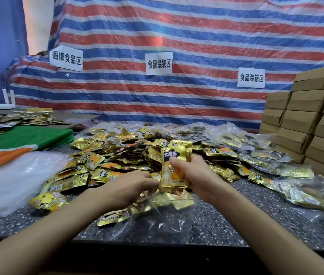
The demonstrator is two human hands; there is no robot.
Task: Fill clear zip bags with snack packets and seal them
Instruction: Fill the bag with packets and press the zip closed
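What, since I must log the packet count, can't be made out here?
Head view:
Number of snack packets in the right hand: stacked, only the front one shows.
Left hand fingers: hidden behind its own back; grip unclear.
Clear zip bag mouth: transparent, glare; open or sealed unclear.
Filled bags at right: blurred, cut by the edge.

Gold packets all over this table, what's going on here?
A person is bagging snacks by hand. Their right hand grips an upright stack of gold foil snack packets. The left hand, fingers curled, seems to hold open a clear plastic zip bag lying on the speckled grey table. A loose heap of gold packets lies behind. The filled clear bags and stacked brown cardboard boxes sit to the right.
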